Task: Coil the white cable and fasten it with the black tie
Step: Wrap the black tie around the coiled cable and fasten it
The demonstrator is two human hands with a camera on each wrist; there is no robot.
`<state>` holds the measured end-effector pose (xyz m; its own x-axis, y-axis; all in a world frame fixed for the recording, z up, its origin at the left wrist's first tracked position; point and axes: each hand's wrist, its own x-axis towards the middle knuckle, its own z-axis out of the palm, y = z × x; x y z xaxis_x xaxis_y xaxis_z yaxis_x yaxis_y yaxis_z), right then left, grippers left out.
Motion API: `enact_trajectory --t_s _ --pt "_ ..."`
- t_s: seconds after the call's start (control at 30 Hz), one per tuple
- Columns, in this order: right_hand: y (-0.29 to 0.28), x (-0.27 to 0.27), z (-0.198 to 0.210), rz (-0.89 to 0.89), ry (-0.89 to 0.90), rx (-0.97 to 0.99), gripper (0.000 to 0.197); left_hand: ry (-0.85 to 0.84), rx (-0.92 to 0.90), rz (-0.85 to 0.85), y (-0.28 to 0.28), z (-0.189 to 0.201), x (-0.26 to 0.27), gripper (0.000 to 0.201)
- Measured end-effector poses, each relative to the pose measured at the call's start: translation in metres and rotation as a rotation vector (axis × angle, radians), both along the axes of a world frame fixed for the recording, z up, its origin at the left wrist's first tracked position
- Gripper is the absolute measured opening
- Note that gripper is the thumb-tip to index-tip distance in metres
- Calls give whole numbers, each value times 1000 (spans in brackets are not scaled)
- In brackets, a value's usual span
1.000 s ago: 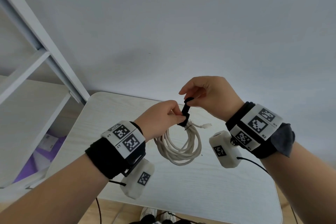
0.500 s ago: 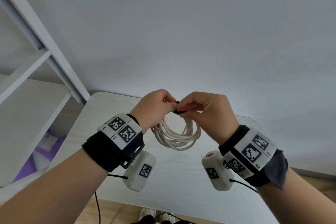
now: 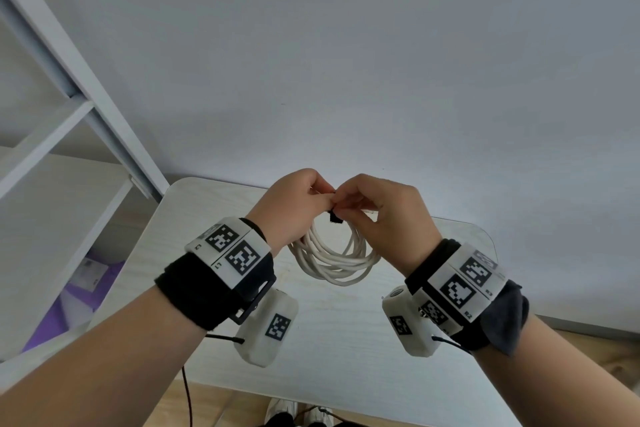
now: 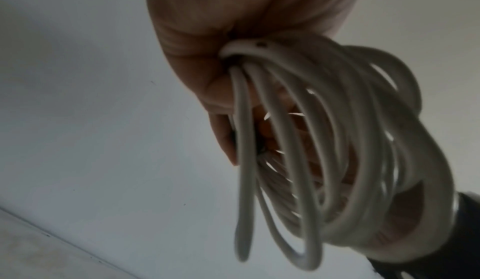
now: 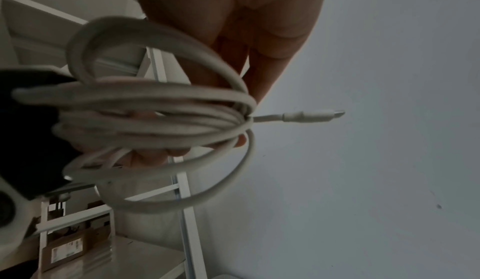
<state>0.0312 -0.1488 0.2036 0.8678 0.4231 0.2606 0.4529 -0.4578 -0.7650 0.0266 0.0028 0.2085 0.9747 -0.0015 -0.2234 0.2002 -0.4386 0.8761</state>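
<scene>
The white cable [image 3: 332,260] hangs as a coil of several loops in the air above the table [image 3: 346,340]. My left hand [image 3: 298,204] grips the top of the coil [image 4: 311,139], fingers curled round the bunched loops. My right hand [image 3: 377,208] meets it fingertip to fingertip and pinches the black tie [image 3: 334,217], of which only a short end shows below the fingers. In the right wrist view the coil [image 5: 155,115] crosses under my fingers and a white plug [image 5: 311,115] sticks out to the right. How the tie sits round the cable is hidden.
A pale wooden table with rounded corners lies below my hands, against a plain white wall [image 3: 346,62]. A white shelf frame [image 3: 69,97] stands at the left, with purple and white items [image 3: 86,281] low down beside it. Shoes [image 3: 298,416] show at the bottom edge.
Both hands rose and came together at the top of the coil. The tie, upright between them a second ago, is now folded down under the fingertips, with only its end showing.
</scene>
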Motion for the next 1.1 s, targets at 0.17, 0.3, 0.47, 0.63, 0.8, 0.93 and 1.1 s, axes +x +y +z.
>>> enact_trajectory --t_s 0.17,0.3,0.47,0.63,0.8,0.93,1.1 --pt "6 3 -2 -16 -28 -125 32 18 28 -15 -2 0 -2 10" --pt "9 9 -8 -36 -55 -260 38 20 38 -34 -7 3 -4 14" --pt "12 11 -12 -80 -114 -277 31 -34 77 -79 -14 10 -6 14" --pt "13 6 -11 -56 -84 -356 32 3 79 -79 -11 7 -6 16" --pt "10 6 -16 -77 138 -229 38 17 26 -77 -10 6 -9 12" --pt "9 8 -13 -53 428 -107 30 -38 42 -133 -13 9 -12 6" --pt "9 10 -12 58 550 -8 16 -39 43 -138 -11 8 -13 6"
